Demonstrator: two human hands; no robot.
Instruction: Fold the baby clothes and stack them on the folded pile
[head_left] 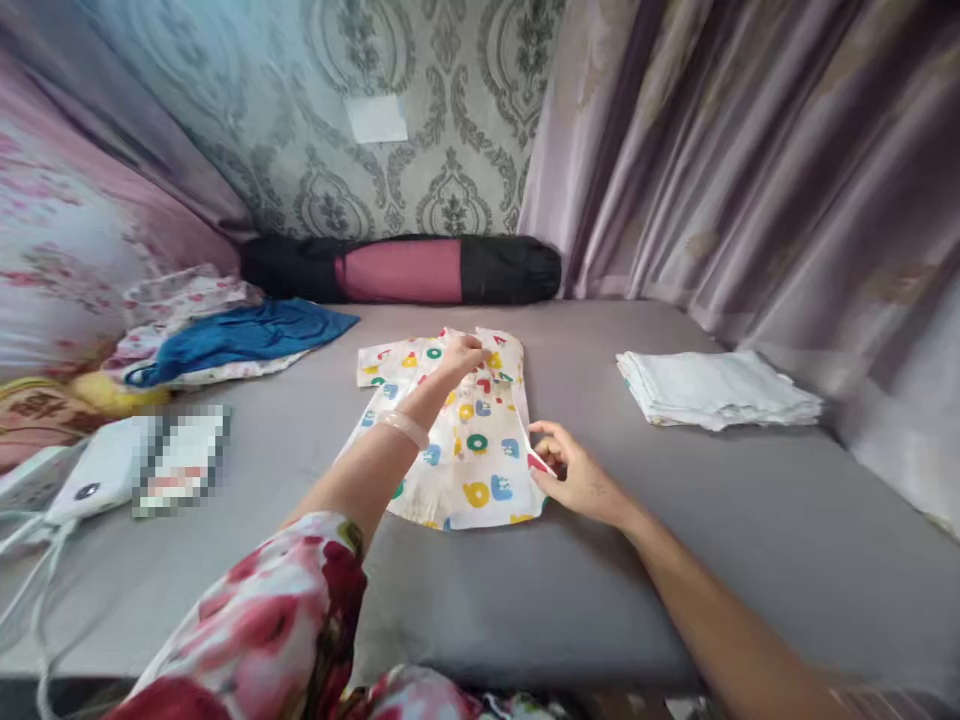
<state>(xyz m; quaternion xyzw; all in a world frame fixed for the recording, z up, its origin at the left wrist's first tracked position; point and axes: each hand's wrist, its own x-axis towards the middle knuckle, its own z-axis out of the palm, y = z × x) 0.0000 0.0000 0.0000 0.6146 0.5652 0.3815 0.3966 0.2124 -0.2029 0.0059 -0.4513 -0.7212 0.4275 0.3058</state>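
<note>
A small white shirt (pixel 465 470) printed with coloured letters lies on the grey surface, its hem towards me. One short sleeve spreads out to the left, while the right side looks folded inward. Near the collar, my left hand (pixel 463 358) rests on the cloth with bent fingers pinching it; the fingertips are partly hidden. My right hand (pixel 574 475) grips the shirt's lower right edge between thumb and curled fingers. A pale bangle (pixel 406 430) circles my left wrist.
White folded cloths (pixel 716 390) are stacked on the right. At left lie a blue garment (pixel 247 340), a white device (pixel 109 470) with cables, and a blurred-out flat object (pixel 184 460). A black and pink roll (pixel 397 270) lies along the patterned wall; curtains (pixel 720 150) hang at right.
</note>
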